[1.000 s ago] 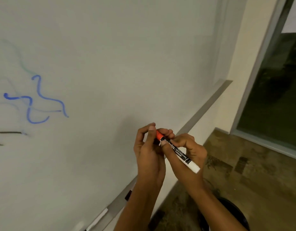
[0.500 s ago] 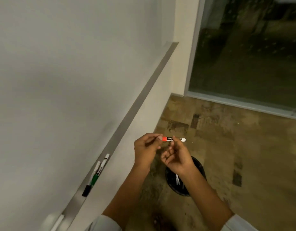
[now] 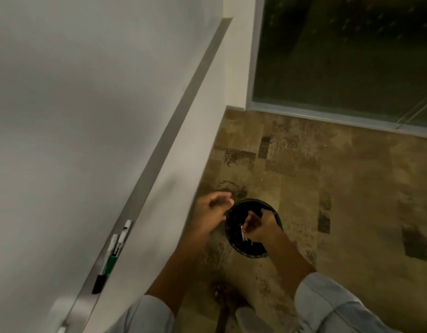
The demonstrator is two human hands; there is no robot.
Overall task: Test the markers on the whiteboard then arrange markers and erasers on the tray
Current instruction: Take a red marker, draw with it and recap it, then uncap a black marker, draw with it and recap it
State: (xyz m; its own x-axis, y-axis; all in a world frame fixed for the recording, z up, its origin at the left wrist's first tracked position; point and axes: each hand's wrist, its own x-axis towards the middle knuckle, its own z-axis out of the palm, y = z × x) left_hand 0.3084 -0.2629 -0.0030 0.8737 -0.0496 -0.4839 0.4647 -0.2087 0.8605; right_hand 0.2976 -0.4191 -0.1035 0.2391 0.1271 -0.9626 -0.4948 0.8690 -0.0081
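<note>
Now my right hand [image 3: 258, 225] hangs loosely curled over the black bin [image 3: 275, 213]; my left hand [image 3: 211, 210] hovers half-open, holding nothing visible.

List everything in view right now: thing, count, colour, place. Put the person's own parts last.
whiteboard: one, white, fills the left side.
tray: one, grey metal ledge, along the whiteboard's lower edge.
markers: two, white barrels, one with a green band and one with a black cap, lying side by side on the tray at lower left.
bin: one, black, round, on the floor below the hands; small white items inside, too blurred to name.
floor: brown mottled tiles, right half.
window: one, dark glass, grey frame, upper right.
left hand: fingers loosely curled, beside the bin's rim.
right hand: over the bin, fingers curled; contents unclear.
sleeves: two, pale blue, bottom edge.
</note>
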